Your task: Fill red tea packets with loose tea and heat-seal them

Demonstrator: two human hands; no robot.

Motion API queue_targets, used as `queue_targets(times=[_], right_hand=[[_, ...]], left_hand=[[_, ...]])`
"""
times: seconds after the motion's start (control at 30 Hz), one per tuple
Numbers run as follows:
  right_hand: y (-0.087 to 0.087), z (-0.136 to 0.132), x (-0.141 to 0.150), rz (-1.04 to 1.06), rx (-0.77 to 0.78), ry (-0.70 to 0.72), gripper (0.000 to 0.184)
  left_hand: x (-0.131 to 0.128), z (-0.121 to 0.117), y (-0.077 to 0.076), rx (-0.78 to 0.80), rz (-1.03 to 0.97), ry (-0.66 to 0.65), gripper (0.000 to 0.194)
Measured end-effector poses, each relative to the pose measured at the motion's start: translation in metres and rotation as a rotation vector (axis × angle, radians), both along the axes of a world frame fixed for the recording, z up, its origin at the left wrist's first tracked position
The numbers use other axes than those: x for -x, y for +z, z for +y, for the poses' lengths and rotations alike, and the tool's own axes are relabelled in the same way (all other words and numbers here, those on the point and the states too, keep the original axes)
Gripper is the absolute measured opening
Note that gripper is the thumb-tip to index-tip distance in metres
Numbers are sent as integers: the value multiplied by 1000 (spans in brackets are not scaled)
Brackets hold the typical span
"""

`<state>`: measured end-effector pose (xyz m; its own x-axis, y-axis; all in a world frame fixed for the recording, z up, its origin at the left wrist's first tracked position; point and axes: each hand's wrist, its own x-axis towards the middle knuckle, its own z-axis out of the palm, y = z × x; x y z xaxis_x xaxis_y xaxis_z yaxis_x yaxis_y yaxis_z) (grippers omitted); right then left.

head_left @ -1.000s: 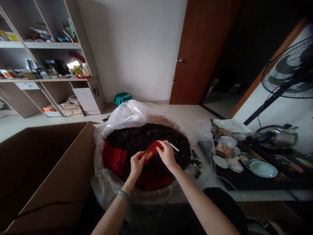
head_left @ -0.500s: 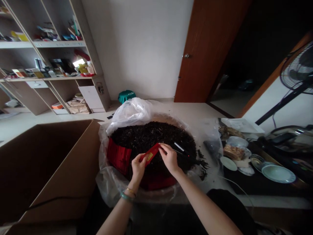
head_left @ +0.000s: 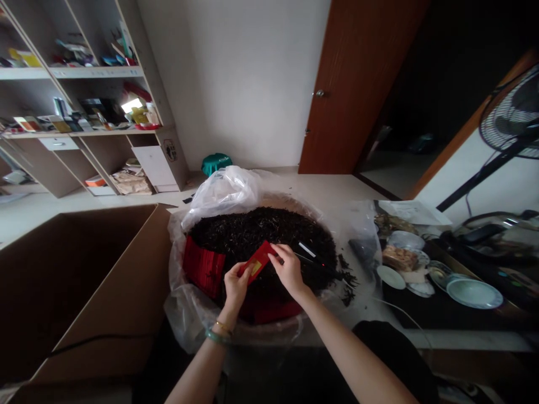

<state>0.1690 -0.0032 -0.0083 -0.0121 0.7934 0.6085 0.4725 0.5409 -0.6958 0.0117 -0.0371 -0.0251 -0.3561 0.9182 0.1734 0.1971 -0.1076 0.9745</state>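
Red packet [head_left: 261, 259], yellow-marked, held at a slant above a heap of dark, leaf-like shreds [head_left: 261, 227]: grip of the left hand [head_left: 236, 284] pinches its near end, grip of the right hand [head_left: 288, 268] its far end. More red packets [head_left: 202, 268] lie side by side at the heap's left, within translucent plastic sheeting [head_left: 229, 189]. Open cardboard box [head_left: 107, 314] stands left, near the sheeting.

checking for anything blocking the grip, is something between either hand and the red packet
Nothing visible: the left hand and right hand grip the red packet directly, above the dark loose material. More red packets lie off left.
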Motion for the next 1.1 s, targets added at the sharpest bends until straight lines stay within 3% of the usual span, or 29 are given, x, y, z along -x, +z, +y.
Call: queue_targets(times=[0.17, 0.27, 0.43, 0.57, 0.8, 1.1], right_hand=[[-5, 3, -1, 41, 10, -13, 19], [-4, 7, -5, -56, 28, -78, 16], [9, -7, -7, -394, -179, -99, 21], [16, -20, -3, -454, -252, -8, 21], [12, -15, -10, -280, 11, 15, 25], [19, -24, -10, 80, 385, 278, 21]], left_hand=[[0, -1, -1, 12, 15, -14, 33], [0, 0, -3, 0, 34, -42, 32], [1, 3, -9, -24, 11, -56, 33], [2, 6, -14, -45, -23, -34, 38], [0, 7, -18, -75, 23, -63, 31], [4, 8, -24, -152, 125, -66, 25]])
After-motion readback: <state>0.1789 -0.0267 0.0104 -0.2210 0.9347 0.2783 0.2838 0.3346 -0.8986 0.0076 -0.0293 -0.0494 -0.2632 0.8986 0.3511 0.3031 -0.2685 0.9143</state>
